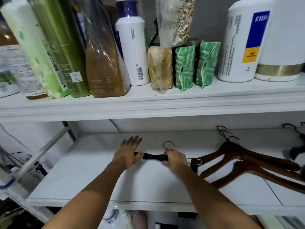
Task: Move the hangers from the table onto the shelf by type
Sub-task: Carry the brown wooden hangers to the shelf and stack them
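Observation:
A black clip hanger (155, 157) with a thin metal hook lies flat on the white lower shelf (102, 182). My left hand (127, 153) rests on its left end with fingers straight and spread. My right hand (175, 160) grips the bar just below the hook, fingers curled round it. A black clip with a metal buckle shows past my right wrist. To the right, several brown wooden hangers (244, 162) lie stacked on the same shelf, hooks pointing to the back. More black hangers (295, 152) sit at the far right edge, mostly cut off.
The upper shelf (148, 104) carries bottles (132, 47), bags of grain (160, 68), two green packets (194, 63) and large white containers (242, 43). A white diagonal brace (42, 151) stands at the left. Cloth items show below the lower shelf.

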